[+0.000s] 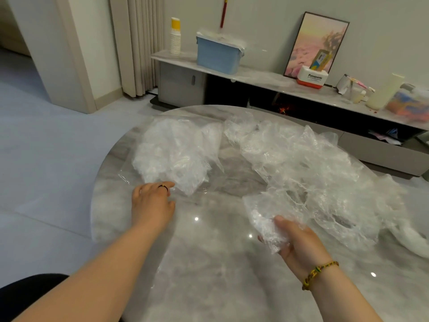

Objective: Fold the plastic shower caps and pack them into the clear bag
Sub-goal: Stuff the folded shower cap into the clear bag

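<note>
Holding one cap; one bag.

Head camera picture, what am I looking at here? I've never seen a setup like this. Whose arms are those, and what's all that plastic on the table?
There is no machine here. A person wears one camera on the head, looking forward and down, so the two bare arms are their own. Below is a round marble table. The right hand grips one scrunched shower cap. Beyond it spreads a pile of loose caps. On the left lies the clear bag, with plastic bunched inside. The left hand is at the bag's near edge; whether it pinches the plastic is unclear.
</note>
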The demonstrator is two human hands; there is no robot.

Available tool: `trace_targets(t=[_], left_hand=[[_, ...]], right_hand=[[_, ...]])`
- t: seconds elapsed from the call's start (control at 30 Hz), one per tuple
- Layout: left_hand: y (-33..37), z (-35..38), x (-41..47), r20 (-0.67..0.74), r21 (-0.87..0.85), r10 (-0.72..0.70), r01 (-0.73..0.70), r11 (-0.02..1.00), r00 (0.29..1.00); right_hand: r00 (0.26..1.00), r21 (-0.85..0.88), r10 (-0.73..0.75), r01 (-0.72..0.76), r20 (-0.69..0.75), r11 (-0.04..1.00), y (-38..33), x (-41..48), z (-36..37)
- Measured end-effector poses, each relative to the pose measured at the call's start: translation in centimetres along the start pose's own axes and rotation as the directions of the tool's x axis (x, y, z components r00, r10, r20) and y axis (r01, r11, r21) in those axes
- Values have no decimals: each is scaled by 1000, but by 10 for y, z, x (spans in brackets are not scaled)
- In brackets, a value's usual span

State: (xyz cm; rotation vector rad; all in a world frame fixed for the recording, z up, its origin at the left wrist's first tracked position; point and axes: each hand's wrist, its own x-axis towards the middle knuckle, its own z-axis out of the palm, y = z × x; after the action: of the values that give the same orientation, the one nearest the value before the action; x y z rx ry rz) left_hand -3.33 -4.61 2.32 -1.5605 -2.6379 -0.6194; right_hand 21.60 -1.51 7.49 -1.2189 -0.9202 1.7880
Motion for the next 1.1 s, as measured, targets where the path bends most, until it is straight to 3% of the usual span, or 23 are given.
trace_targets(t=[0.17,0.3,0.4,0.5,0.6,0.67,0.77,0.83,0.87,0.9,0.93,1.0,1.1], left_hand=[[0,5,0,92,69,65,-71,995,994],[-2,7,-3,3,-48,91,-90,995,996],[-2,7,-1,-40,-110,137,-140,984,990],[-2,10,-5,107,-69,141,-134,989,984],[-3,13,-6,141,-81,108,-98,992,984],[-4,9,-8,157,-83,92,-80,993,983],[-7,9,-9,193,-106,78,-59,993,978],[-8,8,-10,158,-101,90,-75,992,983],[-7,5,-10,107,-87,107,-98,991,988],[-7,0,-9,90,-76,124,-118,990,988],[-7,-2,-10,132,-95,137,-125,988,982],[-8,3,-10,239,-109,133,-110,988,962],[-6,1,-10,265,-70,123,-108,992,956]], right_hand=[[995,-31,-85,87,61,996,-26,20,52],[991,-111,-104,113,88,987,-33,41,93],[990,-221,-61,88,129,971,-30,55,116],[975,-353,76,2,207,936,-20,63,137],[967,-611,207,-77,146,788,-6,77,157],[983,-755,168,-56,72,653,0,88,169],[994,-826,111,-52,13,561,4,103,181],[995,-927,79,24,57,375,4,106,188],[995,-927,86,14,50,375,7,110,189],[996,-885,84,-27,13,465,11,117,188],[998,-834,64,-45,-12,550,14,123,186],[999,-792,3,-33,-40,610,17,129,187],[998,-748,-19,-31,-59,663,15,137,188]])
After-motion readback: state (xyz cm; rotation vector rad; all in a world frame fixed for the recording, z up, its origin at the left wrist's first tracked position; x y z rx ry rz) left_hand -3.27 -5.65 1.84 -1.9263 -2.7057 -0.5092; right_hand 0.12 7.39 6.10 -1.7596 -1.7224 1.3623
